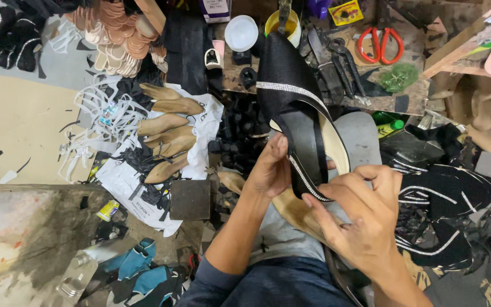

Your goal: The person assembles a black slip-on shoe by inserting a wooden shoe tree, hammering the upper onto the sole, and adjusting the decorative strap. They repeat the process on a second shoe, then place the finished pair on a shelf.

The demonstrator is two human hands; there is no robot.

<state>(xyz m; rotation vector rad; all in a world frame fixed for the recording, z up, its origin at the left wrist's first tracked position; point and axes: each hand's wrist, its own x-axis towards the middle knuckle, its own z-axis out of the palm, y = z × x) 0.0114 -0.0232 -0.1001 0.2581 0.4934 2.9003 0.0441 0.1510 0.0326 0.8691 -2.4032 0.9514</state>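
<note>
Gripping black shoe (291, 108): left hand (271, 170), right hand (365, 219).

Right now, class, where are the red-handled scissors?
In the head view, the red-handled scissors lie at the upper right on the cluttered workbench, just above a green scouring pad and right of the dark pliers.

The right hand (365, 222) covers the heel end of the black shoe (294, 96), and its wrist runs off the bottom edge, so can't see where it goes. The left hand (269, 170) has its fingertips tucked behind the shoe, no telling how they grip. Pile of tan soles (117, 34) gets chopped by the top edge.
</note>
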